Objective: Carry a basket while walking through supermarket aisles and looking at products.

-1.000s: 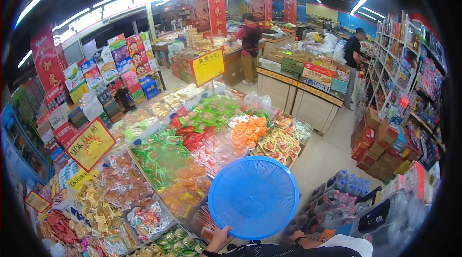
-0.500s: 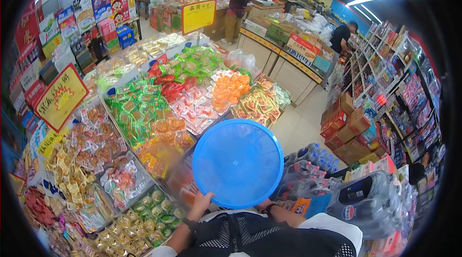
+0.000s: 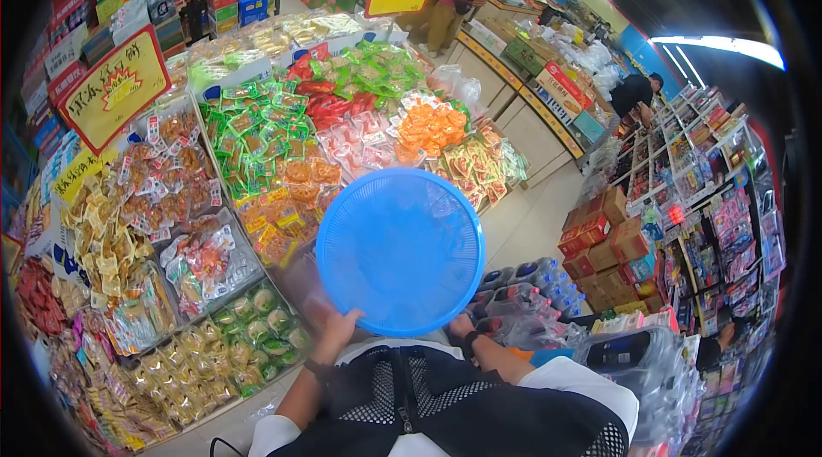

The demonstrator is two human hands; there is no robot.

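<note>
Blue plastic basket (image 3: 400, 250), one, tilting upright; my left hand (image 3: 339, 326) gripping rim at seven o'clock, right hand (image 3: 460, 326) clamping at five.

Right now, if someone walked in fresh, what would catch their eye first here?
First, the round blue basket, held up in the middle of the view, with the left hand and right hand gripping its lower rim. Behind and to its left spreads a display table of bright snack packets in green, orange and red. A yellow price sign stands at the upper left.
</note>
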